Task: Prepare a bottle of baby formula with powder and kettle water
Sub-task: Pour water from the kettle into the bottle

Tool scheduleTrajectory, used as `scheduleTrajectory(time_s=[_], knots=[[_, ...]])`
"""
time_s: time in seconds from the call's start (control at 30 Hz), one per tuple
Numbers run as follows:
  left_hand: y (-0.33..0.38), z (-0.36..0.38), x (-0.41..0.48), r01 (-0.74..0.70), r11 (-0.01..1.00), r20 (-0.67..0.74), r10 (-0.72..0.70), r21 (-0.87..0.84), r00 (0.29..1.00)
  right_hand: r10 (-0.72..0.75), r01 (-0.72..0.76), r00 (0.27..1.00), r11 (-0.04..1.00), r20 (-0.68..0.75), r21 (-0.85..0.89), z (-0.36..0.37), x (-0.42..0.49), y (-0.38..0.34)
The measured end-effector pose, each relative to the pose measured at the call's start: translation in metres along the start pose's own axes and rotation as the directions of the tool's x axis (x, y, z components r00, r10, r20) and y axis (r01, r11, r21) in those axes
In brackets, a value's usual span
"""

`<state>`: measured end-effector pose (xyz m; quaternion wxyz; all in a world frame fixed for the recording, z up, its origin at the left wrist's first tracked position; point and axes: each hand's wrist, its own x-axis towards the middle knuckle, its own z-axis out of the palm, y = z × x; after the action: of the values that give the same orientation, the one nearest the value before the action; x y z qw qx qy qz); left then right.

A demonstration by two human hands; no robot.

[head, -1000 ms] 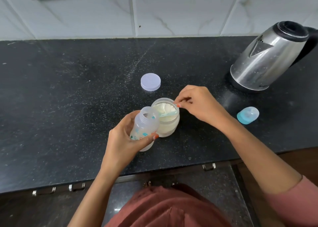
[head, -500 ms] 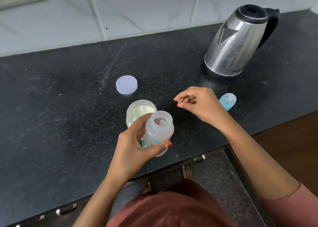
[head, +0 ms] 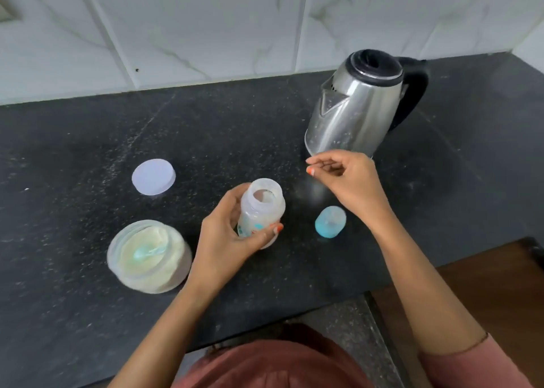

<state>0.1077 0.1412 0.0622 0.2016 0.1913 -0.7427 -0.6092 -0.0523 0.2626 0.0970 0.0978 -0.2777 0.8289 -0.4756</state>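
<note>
- Motion blur softens the whole view, so fine detail is poor.
- Bottle point(head: 260, 211): upright with its mouth open, between jar and cap. Fingers hide its lower body. I cannot tell its contents or whether it rests on the counter point(head: 73, 140).
- Left hand point(head: 226, 240): fingers and thumb are wrapped round the bottle's body.
- Right hand point(head: 347, 184): in front of the kettle's foot, fingers loosely curled, thumb close to forefinger. It holds nothing that shows.
- Kettle point(head: 359, 105): steel with a black lid and handle, at the rear right. The right hand covers part of its lower edge.
- Jar point(head: 147, 258): open and nearly full of pale powder. 1 teal scoop point(head: 147, 252) lies in the powder, partly buried.
- Lid point(head: 153, 176): flat on the counter behind the jar.
- Cap point(head: 330, 221): blue, on the counter just right of the bottle.
- Bottle print: teal and red marks, too blurred to read.
</note>
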Motion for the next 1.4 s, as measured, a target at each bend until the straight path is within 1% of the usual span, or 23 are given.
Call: scheduleTrajectory(time_s=[0.13, 0.23, 0.3, 0.4, 0.47, 0.53, 0.6, 0.67, 0.73, 0.83, 0.9, 1.03, 1.23, 1.3, 1.4], knots=[[0.005, 0.028, 0.033, -0.017, 1.0, -0.084, 0.017, -0.004, 0.996, -0.007, 0.021, 0.992, 0.994, -0.124, 0.105, -0.043, 0.035, 0.019], [0.01, 0.044, 0.055, -0.025, 1.0, -0.137, 0.024, -0.001, 0.99, 0.016, 0.047, 0.974, 0.961, -0.227, 0.271, -0.075, 0.063, 0.033], [0.012, 0.054, 0.068, -0.02, 1.0, -0.169, 0.019, -0.003, 0.986, 0.027, 0.088, 0.949, 0.935, -0.315, 0.345, -0.094, 0.081, 0.043], [0.015, 0.064, 0.084, -0.016, 1.0, -0.217, 0.014, -0.011, 0.976, 0.071, 0.126, 0.889, 0.912, -0.452, 0.391, -0.117, 0.11, 0.062], [0.015, 0.07, 0.094, -0.015, 1.0, -0.24, 0.014, -0.003, 0.971, 0.076, 0.137, 0.875, 0.909, -0.478, 0.394, -0.13, 0.131, 0.076], [0.014, 0.075, 0.102, -0.009, 1.0, -0.253, 0.01, 0.007, 0.967, 0.072, 0.125, 0.893, 0.908, -0.444, 0.4, -0.139, 0.147, 0.091], [0.013, 0.079, 0.108, -0.002, 1.0, -0.264, 0.004, 0.007, 0.964, 0.055, 0.108, 0.929, 0.906, -0.366, 0.409, -0.144, 0.16, 0.102], [0.012, 0.083, 0.112, 0.009, 1.0, -0.275, -0.009, -0.002, 0.961, 0.027, 0.09, 0.967, 0.892, -0.252, 0.443, -0.148, 0.17, 0.112], [0.011, 0.085, 0.115, 0.021, 1.0, -0.284, -0.022, -0.007, 0.958, -0.004, 0.049, 0.995, 0.884, -0.097, 0.465, -0.153, 0.179, 0.124], [0.009, 0.087, 0.117, 0.037, 0.999, -0.288, -0.035, 0.001, 0.957, -0.058, -0.002, 0.991, 0.893, 0.12, 0.451, -0.159, 0.193, 0.136], [0.008, 0.088, 0.118, 0.043, 0.999, -0.287, -0.039, 0.006, 0.957, -0.083, -0.016, 0.979, 0.88, 0.188, 0.474, -0.161, 0.2, 0.139], [0.005, 0.088, 0.119, 0.056, 0.998, -0.296, -0.054, -0.002, 0.954, -0.148, -0.015, 0.962, 0.813, 0.232, 0.583, -0.156, 0.205, 0.139], [0.003, 0.087, 0.122, 0.054, 0.999, -0.312, -0.05, 0.004, 0.949, -0.172, 0.015, 0.972, 0.728, 0.162, 0.685, -0.149, 0.206, 0.139], [0.002, 0.085, 0.123, 0.056, 0.998, -0.317, -0.051, 0.008, 0.947, -0.168, 0.014, 0.973, 0.722, 0.155, 0.692, -0.148, 0.204, 0.134], [-0.002, 0.08, 0.124, 0.077, 0.997, -0.336, -0.069, 0.009, 0.939, -0.184, 0.039, 0.972, 0.739, 0.145, 0.672, -0.147, 0.199, 0.122]])
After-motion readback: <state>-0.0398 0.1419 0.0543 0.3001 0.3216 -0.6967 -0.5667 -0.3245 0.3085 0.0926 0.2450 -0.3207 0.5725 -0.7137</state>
